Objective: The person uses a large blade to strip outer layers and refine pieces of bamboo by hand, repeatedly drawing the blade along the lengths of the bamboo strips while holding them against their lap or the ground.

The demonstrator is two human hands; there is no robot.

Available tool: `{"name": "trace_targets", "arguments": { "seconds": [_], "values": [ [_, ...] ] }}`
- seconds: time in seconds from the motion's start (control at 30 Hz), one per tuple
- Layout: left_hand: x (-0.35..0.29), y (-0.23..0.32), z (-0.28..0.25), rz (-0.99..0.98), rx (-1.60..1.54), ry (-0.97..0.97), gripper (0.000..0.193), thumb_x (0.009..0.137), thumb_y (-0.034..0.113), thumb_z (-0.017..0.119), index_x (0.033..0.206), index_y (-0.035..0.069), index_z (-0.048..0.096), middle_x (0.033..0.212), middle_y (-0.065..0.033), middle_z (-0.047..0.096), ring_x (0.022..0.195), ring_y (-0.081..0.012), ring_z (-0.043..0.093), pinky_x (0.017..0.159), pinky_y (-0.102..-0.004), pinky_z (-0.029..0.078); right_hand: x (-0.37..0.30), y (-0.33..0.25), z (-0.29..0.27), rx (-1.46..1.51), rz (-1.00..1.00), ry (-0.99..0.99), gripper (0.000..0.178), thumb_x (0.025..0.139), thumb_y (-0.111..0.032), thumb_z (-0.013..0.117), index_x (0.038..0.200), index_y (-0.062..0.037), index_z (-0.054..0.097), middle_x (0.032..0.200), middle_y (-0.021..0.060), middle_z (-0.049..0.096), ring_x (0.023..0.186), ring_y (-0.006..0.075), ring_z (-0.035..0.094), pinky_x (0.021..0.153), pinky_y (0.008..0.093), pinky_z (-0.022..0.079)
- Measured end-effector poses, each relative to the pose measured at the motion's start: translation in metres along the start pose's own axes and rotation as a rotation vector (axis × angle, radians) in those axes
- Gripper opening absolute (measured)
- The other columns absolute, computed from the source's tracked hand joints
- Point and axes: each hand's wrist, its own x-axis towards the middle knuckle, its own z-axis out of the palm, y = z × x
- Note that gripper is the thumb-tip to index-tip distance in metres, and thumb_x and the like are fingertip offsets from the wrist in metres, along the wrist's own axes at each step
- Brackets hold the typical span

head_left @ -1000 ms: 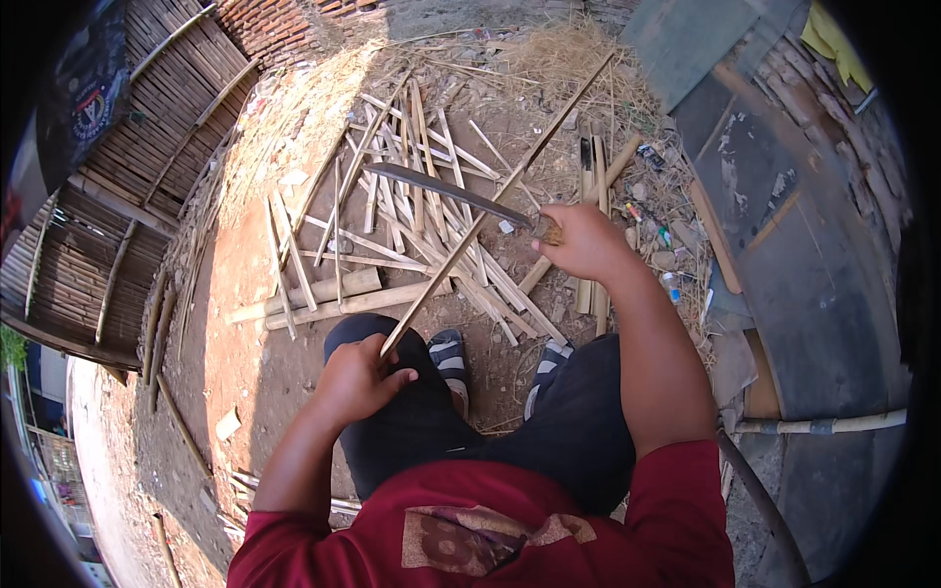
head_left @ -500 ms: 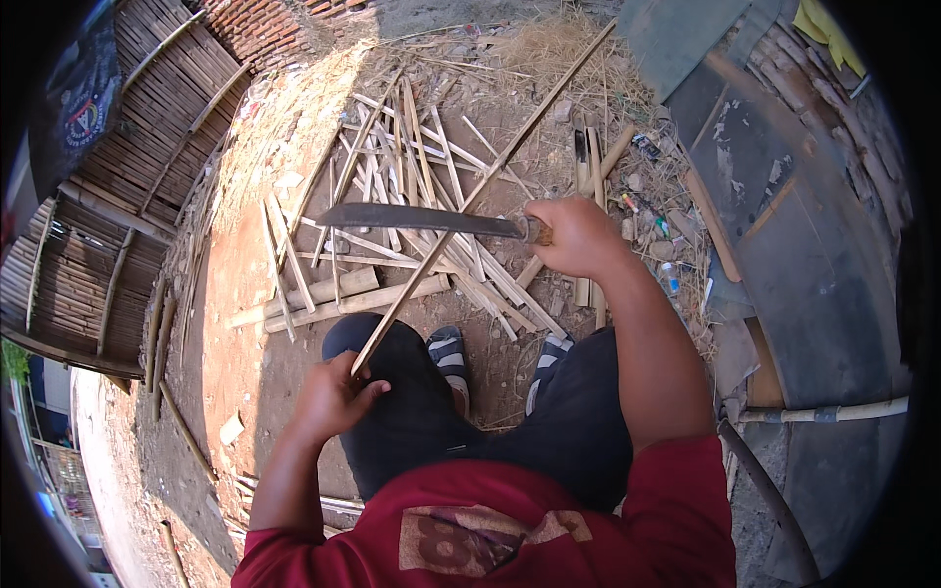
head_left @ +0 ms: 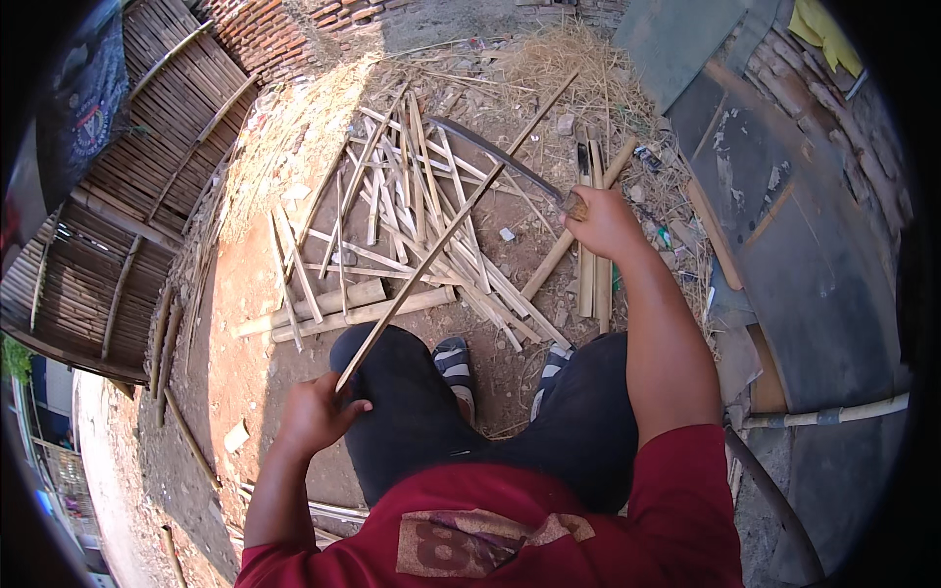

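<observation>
My left hand (head_left: pixel 319 414) is closed round the near end of a long bamboo strip (head_left: pixel 421 272), over my left knee. The strip slants away to the upper right. My right hand (head_left: pixel 605 225) grips a machete (head_left: pixel 536 177) by its wooden handle, the dark curved blade pointing to the far left. That blade crosses the strip toward its far end. Beyond it the strip's far piece sits out of line with the near part; whether it is fully severed I cannot tell.
Cut bamboo strips (head_left: pixel 417 186) lie heaped ahead of my feet, with thick bamboo poles (head_left: pixel 392 306) nearer. More split bamboo (head_left: pixel 588 265) lies at the right. Dark panels (head_left: pixel 814 265) line the right side; a slatted bamboo structure (head_left: pixel 162 127) stands left, a brick wall (head_left: pixel 270 39) behind.
The machete has swung from lying level across the strip to a slant farther along it. The strip's far part has shifted out of line. My left hand has moved slightly left and nearer.
</observation>
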Motion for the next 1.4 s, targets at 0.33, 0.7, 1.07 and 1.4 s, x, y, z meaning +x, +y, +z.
{"name": "trace_targets", "arguments": {
  "seconds": [0.33, 0.7, 1.07, 1.4],
  "values": [
    [-0.017, -0.018, 0.004, -0.042, -0.092, -0.012, 0.045, 0.073, 0.031, 0.092, 0.088, 0.003, 0.062, 0.066, -0.0142, 0.063, 0.063, -0.0355, 0.066, 0.060, -0.0428, 0.051, 0.008, 0.006, 0.002, 0.101, 0.049, -0.166, 0.053, 0.083, -0.026, 0.078, 0.131, -0.0054, 0.066, 0.108, 0.0245, 0.071, 0.100, 0.0392, 0.070, 0.088, 0.0440, 0.055],
    [-0.010, -0.023, 0.024, -0.013, 0.116, 0.271, 0.043, 0.081, 0.040, 0.084, 0.090, 0.005, 0.060, 0.065, -0.0148, 0.062, 0.060, -0.0388, 0.064, 0.054, -0.0473, 0.050, -0.025, -0.051, -0.003, -0.040, -0.308, -0.188, 0.039, 0.083, -0.025, 0.079, 0.115, -0.0055, 0.070, 0.082, 0.0202, 0.069, 0.083, 0.0398, 0.069, 0.073, 0.0434, 0.054],
    [-0.008, -0.016, 0.033, 0.076, 0.151, 0.337, 0.042, 0.092, 0.046, 0.071, 0.094, 0.005, 0.062, 0.072, -0.0198, 0.064, 0.065, -0.0434, 0.065, 0.057, -0.0516, 0.050, -0.026, -0.074, -0.006, -0.107, -0.480, -0.299, 0.048, 0.081, -0.025, 0.080, 0.123, -0.0031, 0.068, 0.097, 0.0244, 0.071, 0.091, 0.0388, 0.071, 0.082, 0.0419, 0.055],
    [0.000, 0.000, 0.021, 0.094, -0.168, 0.000, 0.037, 0.102, 0.038, 0.058, 0.089, 0.003, 0.059, 0.070, -0.0240, 0.060, 0.068, -0.0482, 0.061, 0.059, -0.0515, 0.046, -0.031, -0.069, 0.014, -0.027, -0.469, -0.250, 0.031, 0.077, -0.025, 0.076, 0.101, -0.0064, 0.068, 0.084, 0.0198, 0.068, 0.084, 0.0413, 0.068, 0.074, 0.0483, 0.053]
  ]
}}
